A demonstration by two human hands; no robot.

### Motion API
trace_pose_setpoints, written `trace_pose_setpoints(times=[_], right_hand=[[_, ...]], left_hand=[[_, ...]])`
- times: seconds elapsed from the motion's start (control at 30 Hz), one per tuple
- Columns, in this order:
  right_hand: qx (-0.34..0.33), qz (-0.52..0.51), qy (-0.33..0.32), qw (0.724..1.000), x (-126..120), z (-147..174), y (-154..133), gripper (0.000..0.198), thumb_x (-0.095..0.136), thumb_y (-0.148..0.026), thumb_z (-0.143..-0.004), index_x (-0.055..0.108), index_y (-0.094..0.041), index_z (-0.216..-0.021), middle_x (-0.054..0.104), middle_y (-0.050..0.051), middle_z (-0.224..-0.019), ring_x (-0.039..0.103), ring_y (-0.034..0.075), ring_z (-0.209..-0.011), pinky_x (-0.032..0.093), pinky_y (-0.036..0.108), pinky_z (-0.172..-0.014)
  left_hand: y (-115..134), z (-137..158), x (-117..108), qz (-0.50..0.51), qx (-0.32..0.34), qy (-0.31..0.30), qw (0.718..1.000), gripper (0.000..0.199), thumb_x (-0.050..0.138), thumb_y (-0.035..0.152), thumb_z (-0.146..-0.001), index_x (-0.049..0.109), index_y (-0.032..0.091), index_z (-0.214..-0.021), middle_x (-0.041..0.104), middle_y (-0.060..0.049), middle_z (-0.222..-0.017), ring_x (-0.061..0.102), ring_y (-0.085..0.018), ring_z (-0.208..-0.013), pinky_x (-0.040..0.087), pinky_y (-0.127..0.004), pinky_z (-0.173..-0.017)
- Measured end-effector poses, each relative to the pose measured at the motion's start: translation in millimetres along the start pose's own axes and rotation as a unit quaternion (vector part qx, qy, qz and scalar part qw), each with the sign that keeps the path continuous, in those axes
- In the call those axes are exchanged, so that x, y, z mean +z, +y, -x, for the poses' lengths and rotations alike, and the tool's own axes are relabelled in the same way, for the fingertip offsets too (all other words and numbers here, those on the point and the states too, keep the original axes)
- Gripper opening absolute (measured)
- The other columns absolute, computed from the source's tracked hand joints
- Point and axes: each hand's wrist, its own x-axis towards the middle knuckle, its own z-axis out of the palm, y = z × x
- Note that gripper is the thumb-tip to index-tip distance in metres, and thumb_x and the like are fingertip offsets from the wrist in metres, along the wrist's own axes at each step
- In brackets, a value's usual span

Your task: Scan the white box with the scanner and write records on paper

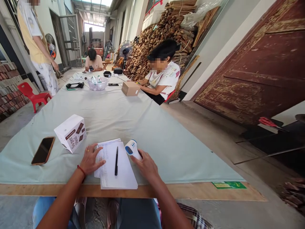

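Observation:
My right hand (147, 165) is wrapped round the handle of a white and blue infrared thermometer (132, 149), just right of the papers. My left hand (91, 159) lies with fingers spread on the left edge of the paper sheets (127, 173), which carry rows of handwriting on that side. A black pen (116, 161) rests on the bare part of the top sheet, between my hands. Beyond my left hand stands a white box (71, 132) with brown printing. Farther left, a smartphone (43, 150) with a dark screen lies on the cloth.
A pale green cloth (178, 156) covers the table. Farther back are a cardboard box (131, 88) and a clear basin (97, 84) with bottles. One person sits at the right side, another at the far end; a third stands at left near a red chair (35, 95).

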Motion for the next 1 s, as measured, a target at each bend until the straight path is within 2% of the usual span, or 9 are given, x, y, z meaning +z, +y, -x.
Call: trace_pose_setpoints(times=[0.1, 0.23, 0.37, 0.47, 0.6, 0.77, 0.87, 0.93, 1.0], right_hand=[[0.0, 0.133, -0.005, 0.991, 7, -6, 5, 0.044, 0.054, -0.039, -0.084, 0.06, -0.016, -0.121, 0.064, 0.015, -0.111, 0.059, 0.03, -0.104, 0.043, 0.035, -0.077], [-0.006, 0.24, -0.011, 0.971, 10, -12, 2, 0.043, 0.054, -0.037, -0.089, 0.057, -0.013, -0.125, 0.063, 0.017, -0.111, 0.06, 0.029, -0.101, 0.043, 0.034, -0.078], [-0.031, 0.283, 0.033, 0.958, 10, -12, -5, 0.045, 0.059, -0.033, -0.087, 0.055, -0.01, -0.126, 0.06, 0.019, -0.115, 0.058, 0.032, -0.105, 0.042, 0.039, -0.084], [-0.086, 0.241, 0.071, 0.964, 16, -6, -18, 0.033, 0.059, -0.03, -0.086, 0.06, -0.014, -0.115, 0.062, 0.016, -0.114, 0.058, 0.03, -0.105, 0.042, 0.036, -0.083], [-0.091, 0.206, -0.031, 0.974, 36, 5, -47, 0.025, 0.055, -0.035, -0.091, 0.06, -0.018, -0.108, 0.069, 0.007, -0.086, 0.065, 0.022, -0.078, 0.042, 0.028, -0.064], [-0.088, 0.266, -0.095, 0.955, 54, 6, -62, 0.034, 0.056, -0.023, -0.088, 0.058, -0.018, -0.121, 0.069, 0.01, -0.089, 0.067, 0.024, -0.076, 0.038, 0.027, -0.059], [-0.124, 0.19, -0.091, 0.97, 56, 1, -48, 0.035, 0.051, -0.017, -0.085, 0.062, -0.021, -0.118, 0.068, 0.008, -0.087, 0.065, 0.022, -0.071, 0.041, 0.029, -0.061], [-0.159, 0.057, -0.058, 0.984, 58, 0, -36, 0.032, 0.046, -0.02, -0.085, 0.066, -0.021, -0.11, 0.067, 0.007, -0.087, 0.063, 0.021, -0.075, 0.044, 0.031, -0.067], [-0.176, -0.108, -0.024, 0.978, 61, 2, -25, 0.034, 0.042, -0.025, -0.086, 0.064, -0.02, -0.111, 0.064, 0.006, -0.087, 0.062, 0.02, -0.078, 0.047, 0.033, -0.072]], left_hand=[[-4, 2, 4, -0.015, 0.015, -0.031, 0.999, 0.07, 0.07, 0.063, -0.069, 0.058, 0.025, -0.126, 0.043, -0.018, -0.14, 0.038, -0.038, -0.132, 0.018, -0.061, -0.111], [-2, 3, 6, -0.055, 0.017, -0.051, 0.997, 0.088, 0.068, 0.076, -0.06, 0.055, 0.022, -0.129, 0.039, -0.02, -0.144, 0.033, -0.04, -0.135, 0.014, -0.064, -0.112], [4, 2, 6, -0.108, 0.002, -0.062, 0.992, 0.087, 0.06, 0.078, -0.066, 0.054, 0.021, -0.13, 0.037, -0.02, -0.146, 0.029, -0.039, -0.137, 0.013, -0.063, -0.112], [8, 2, 7, -0.127, -0.009, -0.069, 0.989, 0.091, 0.06, 0.08, -0.064, 0.053, 0.02, -0.132, 0.037, -0.02, -0.145, 0.029, -0.039, -0.138, 0.014, -0.064, -0.112], [10, 3, 9, -0.139, -0.021, -0.07, 0.988, 0.094, 0.062, 0.08, -0.061, 0.053, 0.019, -0.132, 0.037, -0.021, -0.145, 0.029, -0.04, -0.138, 0.014, -0.065, -0.112], [10, 3, 9, -0.126, -0.023, -0.068, 0.989, 0.094, 0.063, 0.08, -0.06, 0.053, 0.019, -0.132, 0.038, -0.021, -0.145, 0.029, -0.039, -0.138, 0.015, -0.063, -0.113], [12, 3, 8, -0.116, -0.022, -0.071, 0.99, 0.095, 0.064, 0.079, -0.06, 0.053, 0.019, -0.132, 0.039, -0.021, -0.144, 0.028, -0.039, -0.138, 0.015, -0.063, -0.113], [14, 3, 7, -0.112, -0.023, -0.073, 0.991, 0.094, 0.065, 0.078, -0.06, 0.053, 0.018, -0.132, 0.039, -0.022, -0.144, 0.028, -0.039, -0.138, 0.015, -0.063, -0.112], [16, 3, 6, -0.111, -0.023, -0.075, 0.991, 0.089, 0.066, 0.074, -0.063, 0.053, 0.018, -0.131, 0.04, -0.021, -0.143, 0.029, -0.038, -0.138, 0.016, -0.062, -0.112]])
